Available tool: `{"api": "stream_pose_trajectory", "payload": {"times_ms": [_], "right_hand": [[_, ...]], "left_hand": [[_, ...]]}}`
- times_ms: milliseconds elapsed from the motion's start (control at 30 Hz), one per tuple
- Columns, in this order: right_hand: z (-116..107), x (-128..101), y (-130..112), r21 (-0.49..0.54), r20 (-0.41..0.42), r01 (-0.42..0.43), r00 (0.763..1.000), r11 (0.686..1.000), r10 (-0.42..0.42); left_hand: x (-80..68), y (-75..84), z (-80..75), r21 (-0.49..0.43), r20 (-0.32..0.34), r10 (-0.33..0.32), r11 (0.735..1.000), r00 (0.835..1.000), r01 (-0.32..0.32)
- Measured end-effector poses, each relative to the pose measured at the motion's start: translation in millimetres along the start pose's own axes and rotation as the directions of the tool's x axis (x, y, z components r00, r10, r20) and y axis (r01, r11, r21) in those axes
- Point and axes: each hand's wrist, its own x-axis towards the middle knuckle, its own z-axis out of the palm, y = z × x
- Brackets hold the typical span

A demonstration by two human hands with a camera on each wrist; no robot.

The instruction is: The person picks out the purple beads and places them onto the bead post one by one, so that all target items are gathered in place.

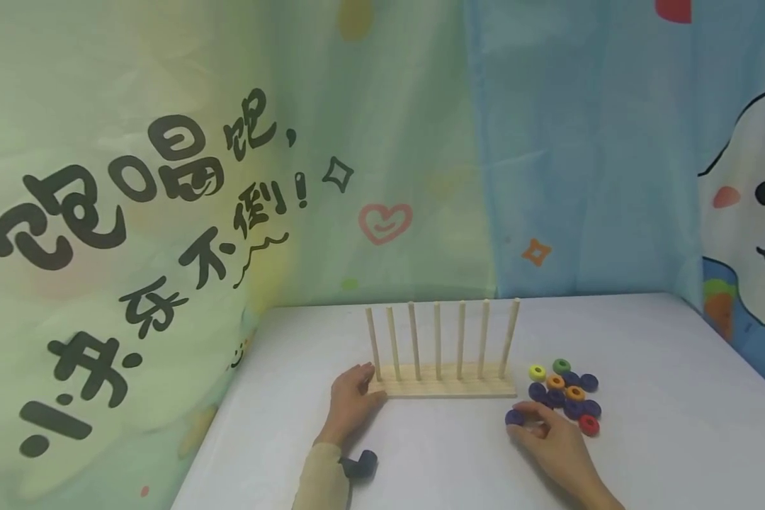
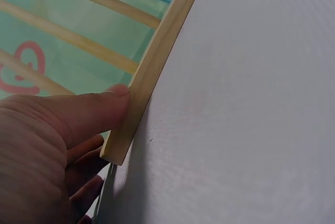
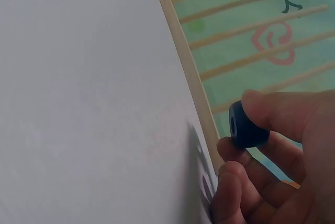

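A pale wooden peg rack (image 1: 446, 389), a flat base with a row of several upright pegs, stands on the white table. At its left end my left hand (image 1: 350, 405) grips the base, with the thumb (image 2: 102, 110) on the front edge and the other fingers partly hidden behind it. My right hand (image 1: 557, 445) pinches a dark blue bead (image 3: 245, 125) with a hole through it, between thumb and fingers. That bead is in front of the rack's right end, apart from the pegs. The pegs carry no beads.
Right of the rack lies a loose group of beads: several dark blue ones (image 1: 589, 382), a red one (image 1: 589, 425), orange ones (image 1: 575, 394), a yellow one (image 1: 537, 372) and a green one (image 1: 562, 366). A printed curtain (image 1: 382, 142) hangs behind the table.
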Motion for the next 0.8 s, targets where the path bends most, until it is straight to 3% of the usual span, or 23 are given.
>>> {"api": "stream_pose_trajectory", "payload": {"times_ms": [300, 800], "right_hand": [[11.5, 1.5, -5.6, 0.115, 0.012, -0.022, 1.0, 0.993, 0.021], [13.3, 12.9, -24.4, 0.145, 0.044, -0.028, 0.999, 0.989, 0.022]], "left_hand": [[-1.5, -0.1, 2.7, 0.04, 0.005, -0.003, 0.999, 1.0, 0.003], [-2.5, 3.1, -0.6, 0.011, 0.015, -0.027, 1.0, 1.0, 0.027]]}}
